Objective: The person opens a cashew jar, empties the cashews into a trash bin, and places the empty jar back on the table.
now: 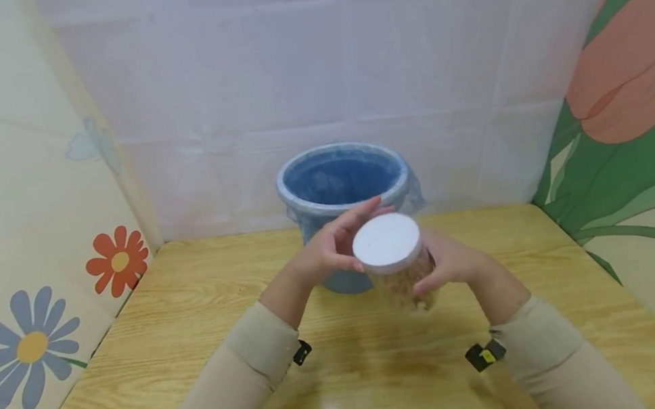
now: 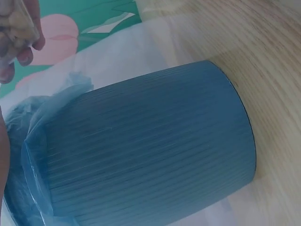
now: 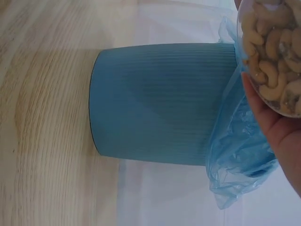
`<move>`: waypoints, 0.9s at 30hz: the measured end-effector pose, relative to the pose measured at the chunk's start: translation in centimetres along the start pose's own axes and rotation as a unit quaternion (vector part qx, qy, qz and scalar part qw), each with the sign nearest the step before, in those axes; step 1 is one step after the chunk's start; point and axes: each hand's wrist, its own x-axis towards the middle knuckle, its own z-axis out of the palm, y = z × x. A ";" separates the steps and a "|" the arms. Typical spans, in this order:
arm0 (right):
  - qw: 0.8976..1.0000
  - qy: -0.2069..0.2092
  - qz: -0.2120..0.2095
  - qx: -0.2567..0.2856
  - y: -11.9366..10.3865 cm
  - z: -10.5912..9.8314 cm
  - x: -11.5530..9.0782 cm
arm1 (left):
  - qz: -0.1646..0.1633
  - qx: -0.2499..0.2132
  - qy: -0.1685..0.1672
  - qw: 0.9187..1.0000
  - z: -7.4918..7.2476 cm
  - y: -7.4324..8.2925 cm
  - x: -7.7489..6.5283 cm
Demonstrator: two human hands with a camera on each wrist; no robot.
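Note:
A clear jar point(image 1: 399, 286) of cashews with a white lid point(image 1: 387, 241) is held above the table, tilted, in my right hand point(image 1: 452, 259). The right thumb lies along the jar's near side. My left hand point(image 1: 335, 248) is at the lid's left side, its fingers stretched out behind it and its thumb tip right at the lid's edge. Cashews point(image 3: 273, 61) show through the jar in the right wrist view. Just beyond both hands stands a blue ribbed bin point(image 2: 150, 141), its lower front partly hidden by the left hand and jar.
A thin blue plastic bag point(image 3: 237, 146) lines the bin and hangs over its rim. The wooden table point(image 1: 218, 265) meets a white sheet point(image 1: 262, 69) at the back. Flower-printed panels flank it on the left point(image 1: 2, 203) and right point(image 1: 624, 72).

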 end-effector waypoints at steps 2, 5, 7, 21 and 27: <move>1.000 -0.018 -0.009 0.019 0.1 0.1 0.1 | -0.002 -0.007 -0.014 1.000 0.0 -0.1 0.0; 0.999 -0.031 -0.010 0.039 0.2 0.3 0.3 | -0.003 -0.006 -0.020 1.000 -0.1 -0.2 0.0; 0.998 -0.034 -0.006 0.049 0.2 0.4 0.4 | -0.004 0.000 -0.017 1.000 -0.1 -0.2 -0.1; 0.999 0.006 0.031 0.014 0.1 0.7 0.9 | -0.011 0.056 0.025 0.998 0.2 0.2 0.0; 0.995 0.084 0.048 -0.039 0.1 1.1 1.2 | -0.022 0.073 0.075 0.994 0.4 0.5 0.0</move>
